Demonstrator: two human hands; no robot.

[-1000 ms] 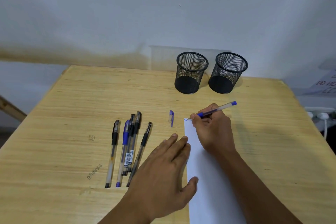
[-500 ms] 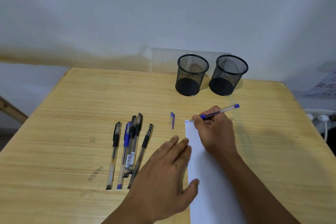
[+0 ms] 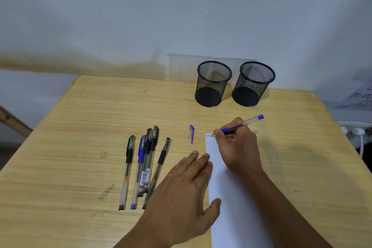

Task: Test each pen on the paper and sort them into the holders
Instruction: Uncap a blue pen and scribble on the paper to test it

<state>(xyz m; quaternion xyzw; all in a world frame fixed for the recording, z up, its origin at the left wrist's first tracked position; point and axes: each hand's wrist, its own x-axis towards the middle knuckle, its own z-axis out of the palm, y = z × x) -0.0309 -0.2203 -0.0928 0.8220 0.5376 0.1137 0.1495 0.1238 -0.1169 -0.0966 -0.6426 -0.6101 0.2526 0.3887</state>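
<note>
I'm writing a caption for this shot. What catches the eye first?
The right hand writing blue marks with a blue pen at the top of the paper, which the left hand presses flat. Two mesh holders stand behind; five capped pens lie left.

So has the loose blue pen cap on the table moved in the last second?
No. The blue pen cap lies in the same spot between the row of pens and the paper's top corner; only the camera shifted.

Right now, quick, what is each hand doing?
Left hand: open, fingers flat, pressing on the paper.
Right hand: holding the blue pen, its tip on the paper's top corner.
</note>
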